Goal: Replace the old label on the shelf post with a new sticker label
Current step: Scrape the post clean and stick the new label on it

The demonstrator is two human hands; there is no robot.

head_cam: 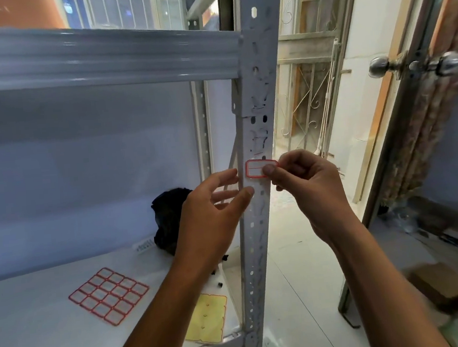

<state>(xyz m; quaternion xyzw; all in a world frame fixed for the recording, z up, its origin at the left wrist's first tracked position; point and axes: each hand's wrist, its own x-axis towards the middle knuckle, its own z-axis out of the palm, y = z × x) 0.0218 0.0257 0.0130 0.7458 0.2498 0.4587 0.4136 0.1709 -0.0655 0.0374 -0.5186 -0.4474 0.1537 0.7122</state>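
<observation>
A white sticker label with a red border (258, 168) lies across the grey perforated shelf post (254, 93) at mid height. My right hand (303, 183) pinches the label's right end between thumb and forefinger. My left hand (214, 213) hovers just left of the post with fingers spread, its fingertips touching the post's edge below the label. Scuffs and dark residue marks show on the post above the label.
On the white shelf board (41, 314) lie a sheet of red-bordered labels (109, 296), a yellow backing sheet (207, 322) and a black crumpled cloth (168, 220). A grey shelf beam (96, 60) crosses above. A door with round knobs (418, 67) stands to the right.
</observation>
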